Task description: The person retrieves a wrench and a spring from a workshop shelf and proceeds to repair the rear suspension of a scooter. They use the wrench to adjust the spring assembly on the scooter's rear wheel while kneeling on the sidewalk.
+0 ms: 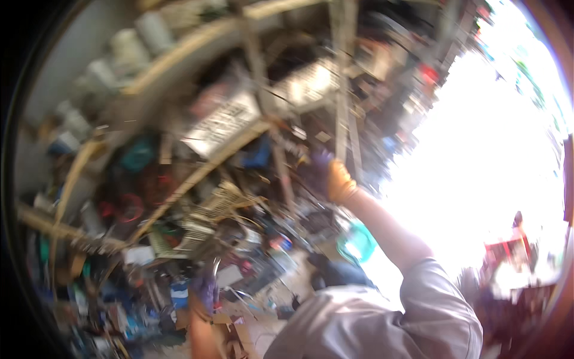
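Grey cloth shirt [353, 326] nearest. Purple-and-orange-gloved right hand [330, 175] by pale wooden post [341, 102], left hand [204, 291] by slim shiny object [216, 264]; grips: cannot tell. White slotted basket [224, 124], contents blurred.

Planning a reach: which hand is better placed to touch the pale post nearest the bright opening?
Probably the right hand: it is raised near the pale post, while the left hand is lower and farther left.

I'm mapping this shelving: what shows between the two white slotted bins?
In the head view, an upright post shows between the left white bin and the right white bin; blur hides detail.
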`<move>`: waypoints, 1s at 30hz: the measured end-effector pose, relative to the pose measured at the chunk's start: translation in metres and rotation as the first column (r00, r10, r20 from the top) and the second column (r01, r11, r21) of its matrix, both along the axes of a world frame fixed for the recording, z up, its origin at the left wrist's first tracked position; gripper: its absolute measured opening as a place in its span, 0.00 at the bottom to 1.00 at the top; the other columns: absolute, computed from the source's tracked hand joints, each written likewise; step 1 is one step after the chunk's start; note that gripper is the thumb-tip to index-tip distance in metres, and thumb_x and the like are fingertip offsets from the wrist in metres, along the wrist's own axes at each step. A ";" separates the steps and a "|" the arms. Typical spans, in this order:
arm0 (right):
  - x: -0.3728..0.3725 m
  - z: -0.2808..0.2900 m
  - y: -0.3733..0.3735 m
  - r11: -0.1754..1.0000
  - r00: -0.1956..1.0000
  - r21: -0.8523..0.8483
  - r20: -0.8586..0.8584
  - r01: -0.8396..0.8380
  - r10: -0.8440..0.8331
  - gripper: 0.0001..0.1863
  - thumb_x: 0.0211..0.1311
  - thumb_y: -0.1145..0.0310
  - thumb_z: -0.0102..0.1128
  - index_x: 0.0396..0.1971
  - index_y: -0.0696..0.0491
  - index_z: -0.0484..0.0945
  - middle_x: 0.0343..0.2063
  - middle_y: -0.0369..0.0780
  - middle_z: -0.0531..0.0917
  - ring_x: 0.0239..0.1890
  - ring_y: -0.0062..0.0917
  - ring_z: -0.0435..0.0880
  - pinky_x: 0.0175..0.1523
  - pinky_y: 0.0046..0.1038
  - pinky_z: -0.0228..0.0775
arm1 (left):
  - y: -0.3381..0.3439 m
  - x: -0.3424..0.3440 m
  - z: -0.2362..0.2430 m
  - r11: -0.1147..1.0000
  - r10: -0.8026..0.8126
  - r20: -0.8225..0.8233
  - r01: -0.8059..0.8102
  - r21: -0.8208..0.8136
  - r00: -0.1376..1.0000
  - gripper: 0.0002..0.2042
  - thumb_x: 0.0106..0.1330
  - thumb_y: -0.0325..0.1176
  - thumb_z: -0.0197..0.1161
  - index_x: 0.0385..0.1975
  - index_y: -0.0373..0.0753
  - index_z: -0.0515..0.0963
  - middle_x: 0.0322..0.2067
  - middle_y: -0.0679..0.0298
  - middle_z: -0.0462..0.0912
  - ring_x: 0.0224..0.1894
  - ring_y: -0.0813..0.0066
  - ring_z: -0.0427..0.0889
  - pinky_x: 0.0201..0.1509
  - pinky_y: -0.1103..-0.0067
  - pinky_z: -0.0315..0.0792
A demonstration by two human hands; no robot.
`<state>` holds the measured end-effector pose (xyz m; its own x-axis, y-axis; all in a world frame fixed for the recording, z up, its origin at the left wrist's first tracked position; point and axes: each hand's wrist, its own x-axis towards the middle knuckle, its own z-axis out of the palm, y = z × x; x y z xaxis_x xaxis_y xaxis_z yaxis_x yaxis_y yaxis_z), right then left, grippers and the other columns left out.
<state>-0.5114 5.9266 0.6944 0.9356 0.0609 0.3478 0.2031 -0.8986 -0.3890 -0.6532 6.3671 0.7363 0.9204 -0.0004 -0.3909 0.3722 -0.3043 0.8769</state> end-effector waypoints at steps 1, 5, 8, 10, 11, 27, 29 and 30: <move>-0.064 -0.055 -0.035 0.994 0.977 0.098 -0.214 0.044 -0.022 0.14 0.68 0.56 0.54 0.41 0.50 0.80 0.42 0.51 0.81 0.38 0.46 0.83 0.43 0.46 0.74 | 0.039 -0.038 -0.068 0.940 -0.170 0.005 0.161 0.302 0.985 0.22 0.76 0.50 0.50 0.25 0.40 0.75 0.11 0.71 0.71 0.09 0.79 0.66 0.12 0.77 0.58; -0.380 -0.180 -0.104 0.872 0.404 -0.136 -0.846 0.470 -0.349 0.16 0.63 0.59 0.53 0.37 0.54 0.85 0.33 0.50 0.86 0.38 0.46 0.87 0.43 0.43 0.77 | 0.113 -0.150 -0.273 0.550 -0.433 -0.521 0.674 0.493 0.735 0.19 0.74 0.50 0.53 0.31 0.40 0.77 0.20 0.66 0.75 0.19 0.72 0.71 0.22 0.74 0.63; -0.602 -0.211 -0.103 0.567 -0.255 -0.435 -0.893 0.700 -0.370 0.23 0.62 0.54 0.51 0.49 0.52 0.84 0.50 0.53 0.83 0.54 0.41 0.84 0.58 0.40 0.75 | 0.125 -0.171 -0.317 0.292 -0.445 -0.712 0.840 0.458 0.543 0.18 0.72 0.50 0.55 0.36 0.40 0.78 0.27 0.63 0.78 0.26 0.67 0.74 0.29 0.72 0.66; -0.752 -0.240 -0.101 0.845 -0.634 -0.489 -0.729 0.216 -0.259 0.26 0.66 0.48 0.49 0.58 0.46 0.77 0.60 0.38 0.75 0.63 0.31 0.73 0.66 0.37 0.63 | 0.117 -0.152 -0.341 0.200 -0.495 -0.743 0.891 0.407 0.450 0.17 0.71 0.50 0.56 0.39 0.40 0.79 0.31 0.60 0.80 0.31 0.64 0.77 0.34 0.71 0.69; -0.818 -0.247 -0.098 0.946 -0.731 -0.323 -0.641 -0.018 -0.233 0.28 0.69 0.45 0.48 0.63 0.43 0.74 0.65 0.30 0.71 0.68 0.27 0.68 0.71 0.35 0.56 | 0.116 -0.132 -0.361 0.149 -0.539 -0.739 0.909 0.389 0.404 0.18 0.70 0.50 0.57 0.40 0.40 0.80 0.33 0.59 0.81 0.34 0.62 0.78 0.36 0.70 0.70; -0.792 -0.259 -0.238 -0.601 -0.501 -0.281 -0.833 0.749 -0.235 0.17 0.59 0.57 0.59 0.37 0.55 0.86 0.38 0.52 0.87 0.44 0.46 0.87 0.47 0.41 0.79 | -0.566 0.014 -0.218 -0.182 -0.950 -0.309 0.748 0.638 0.033 0.13 0.63 0.41 0.68 0.30 0.35 0.82 0.29 0.47 0.84 0.29 0.59 0.85 0.34 0.65 0.73; -0.847 -0.289 -0.256 -0.491 -0.555 -0.399 -0.801 0.775 -0.225 0.17 0.59 0.58 0.59 0.38 0.55 0.86 0.36 0.51 0.87 0.44 0.44 0.87 0.47 0.39 0.78 | -0.622 -0.043 -0.223 -0.278 -0.930 -0.366 0.724 0.632 -0.037 0.15 0.63 0.44 0.67 0.31 0.37 0.84 0.32 0.46 0.85 0.36 0.49 0.85 0.37 0.64 0.74; -0.840 -0.273 -0.282 -0.492 -0.504 -0.343 -0.828 0.801 -0.245 0.16 0.59 0.59 0.59 0.38 0.56 0.85 0.35 0.51 0.87 0.43 0.43 0.87 0.46 0.39 0.78 | -0.603 -0.029 -0.250 -0.241 -0.923 -0.384 0.789 0.565 -0.007 0.16 0.62 0.47 0.66 0.33 0.39 0.85 0.35 0.48 0.85 0.40 0.48 0.85 0.40 0.62 0.75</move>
